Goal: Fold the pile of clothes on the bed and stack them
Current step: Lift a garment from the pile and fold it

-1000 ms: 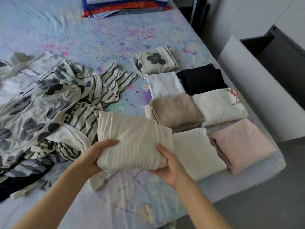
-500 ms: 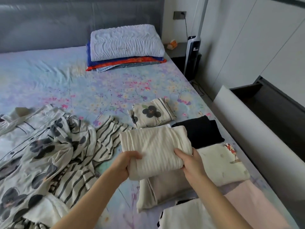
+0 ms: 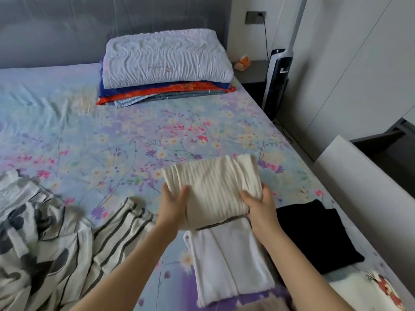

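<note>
while left hand and right hand clamp their grip on the folded cream top, stacking seems next: lower it flat.

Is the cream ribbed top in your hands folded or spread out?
Folded. The cream ribbed top is a compact rectangle with layers doubled at its right edge, gripped by the left hand and right hand.

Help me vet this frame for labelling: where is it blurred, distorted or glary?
Head view: the cream-and-grey flowered, striped unfolded clothes at left are motion-smeared; the folded cream ribbed knit is slightly soft; wide-angle slants the white cupboard panels; light is soft, no glare.
</note>
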The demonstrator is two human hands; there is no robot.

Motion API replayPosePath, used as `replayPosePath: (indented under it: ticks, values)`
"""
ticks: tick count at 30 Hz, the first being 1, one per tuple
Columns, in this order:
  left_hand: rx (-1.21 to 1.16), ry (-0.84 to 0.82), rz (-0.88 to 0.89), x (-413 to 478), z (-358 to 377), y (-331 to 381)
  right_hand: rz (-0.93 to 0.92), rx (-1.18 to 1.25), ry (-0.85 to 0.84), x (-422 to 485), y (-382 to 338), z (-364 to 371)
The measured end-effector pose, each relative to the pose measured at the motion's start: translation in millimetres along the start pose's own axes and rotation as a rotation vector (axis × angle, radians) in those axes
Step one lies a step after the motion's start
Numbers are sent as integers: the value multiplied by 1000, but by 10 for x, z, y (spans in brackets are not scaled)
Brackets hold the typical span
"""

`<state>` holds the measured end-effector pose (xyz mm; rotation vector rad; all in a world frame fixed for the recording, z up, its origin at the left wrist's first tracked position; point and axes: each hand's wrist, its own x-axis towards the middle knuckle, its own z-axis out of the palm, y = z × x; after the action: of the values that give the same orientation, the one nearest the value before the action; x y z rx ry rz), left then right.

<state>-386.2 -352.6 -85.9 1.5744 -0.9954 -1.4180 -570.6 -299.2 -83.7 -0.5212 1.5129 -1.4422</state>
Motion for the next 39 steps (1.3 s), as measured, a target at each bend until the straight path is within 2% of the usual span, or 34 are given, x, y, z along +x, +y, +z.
replayPosePath:
  ticks: [1, 3, 5, 7, 8, 10, 12, 16, 18, 20, 22, 26, 27, 29, 32, 33, 35, 39]
  values:
    - [30, -5, -13, 230, 59, -100, -36, -136, 10, 180, 85, 45]
    - [73, 17, -79, 572, 122, -291, -161, -635, 70, 426, 221, 100]
    - [83, 55, -152, 817, 152, -525, -485, -1134, 190, 555, 404, 199]
    - [104, 68, -201, 942, 128, -726, -726, -1395, 93, 623, 622, 373]
    - [81, 47, -219, 959, 117, -761, -697, -1504, -34, 641, 724, 446]
    - [-18, -2, -244, 957, 25, -805, -438, -1616, -241, 682, 941, 522]
    - [2, 11, -225, 883, -126, -770, -293, -1644, -288, 767, 986, 527]
    - [226, 48, -106, 471, -576, -770, -231, -1798, -248, 632, 734, 629]
    - [394, 70, -32, 174, -954, -805, -364, -1779, -163, 354, 729, 778]
    - [597, 88, 17, -89, -1390, -843, -550, -1626, -155, -20, 799, 967]
    - [820, 121, 72, -358, -1899, -875, -631, -1499, -257, -453, 928, 1206]
    - [1255, 264, 169, -992, -2945, -1012, -524, -1305, -566, -1393, 1177, 1720]
    - [1332, 306, 151, -1137, -3149, -1073, -461, -1275, -621, -1593, 1244, 1792]
    - [1438, 342, 4, -1453, -3581, -1155, -352, -1224, -710, -2020, 1349, 1948]
    - [1407, 294, -269, -1757, -4081, -1297, -264, -1206, -844, -2541, 1447, 2108]
    - [1347, 255, -281, -1799, -4162, -1352, -240, -1211, -876, -2657, 1477, 2125]
    - [1192, 254, -199, -1886, -4270, -1358, -207, -1240, -930, -2864, 1494, 2183]
    - [945, 330, -87, -1955, -4259, -1071, -221, -1257, -932, -3043, 1400, 2233]
